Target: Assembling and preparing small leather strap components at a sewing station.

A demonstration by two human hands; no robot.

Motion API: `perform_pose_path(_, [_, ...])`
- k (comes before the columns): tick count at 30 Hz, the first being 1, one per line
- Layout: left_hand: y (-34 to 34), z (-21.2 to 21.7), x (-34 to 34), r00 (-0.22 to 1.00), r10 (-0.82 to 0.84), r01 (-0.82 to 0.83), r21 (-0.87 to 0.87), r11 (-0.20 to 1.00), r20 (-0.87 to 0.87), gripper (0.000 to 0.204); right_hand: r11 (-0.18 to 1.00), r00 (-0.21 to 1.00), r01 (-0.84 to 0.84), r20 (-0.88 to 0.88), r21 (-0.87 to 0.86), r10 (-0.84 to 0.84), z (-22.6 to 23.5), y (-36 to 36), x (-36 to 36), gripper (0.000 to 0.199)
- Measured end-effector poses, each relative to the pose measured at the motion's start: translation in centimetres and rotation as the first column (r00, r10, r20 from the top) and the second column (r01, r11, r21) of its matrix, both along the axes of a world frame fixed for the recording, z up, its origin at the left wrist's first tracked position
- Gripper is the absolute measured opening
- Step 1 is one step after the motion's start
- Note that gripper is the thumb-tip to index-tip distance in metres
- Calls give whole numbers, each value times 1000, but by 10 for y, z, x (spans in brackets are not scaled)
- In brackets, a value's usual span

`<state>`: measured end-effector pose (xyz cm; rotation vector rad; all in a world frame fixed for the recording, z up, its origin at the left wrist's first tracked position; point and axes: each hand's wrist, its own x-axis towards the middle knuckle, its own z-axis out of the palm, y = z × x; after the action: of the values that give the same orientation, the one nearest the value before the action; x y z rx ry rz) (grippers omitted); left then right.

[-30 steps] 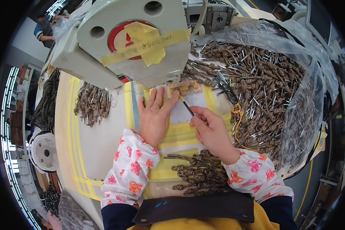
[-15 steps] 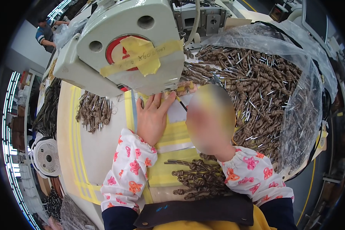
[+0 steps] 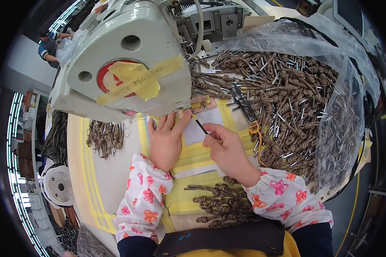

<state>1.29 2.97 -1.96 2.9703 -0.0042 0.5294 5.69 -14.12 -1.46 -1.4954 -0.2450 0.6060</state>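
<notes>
Right hand (image 3: pixel 227 147) is pinching a thin dark cord (image 3: pixel 200 126); I am feeding it, probably, under the sewing machine (image 3: pixel 128 68), left hand (image 3: pixel 165 141) lying flat, released.

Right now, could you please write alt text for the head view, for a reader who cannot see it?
Seen from above, a person's left hand lies flat under a pale sewing machine while the right hand pinches a thin dark rod. A clear bag of brown knotted cords fills the right; smaller cord piles lie left and near the body.
</notes>
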Motion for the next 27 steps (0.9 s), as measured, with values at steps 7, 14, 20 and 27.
perform_pose_path(7, [0,0,2,1000,-17,16,15,1000,13,47,1000,1000,-14,20,-21,14,-1,0,2,29])
perform_pose_path(14, [-1,3,2,1000,-21,21,0,1000,-3,47,999,996,1,90,-47,3,-1,-1,1,29])
perform_pose_path(20, [0,0,0,1000,-18,18,23,1000,8,47,998,990,11,143,-63,-1,-4,0,-2,29])
perform_pose_path(27, [-2,2,0,1000,-20,20,-3,1000,14,45,999,990,8,142,-51,-1,-1,1,-2,28])
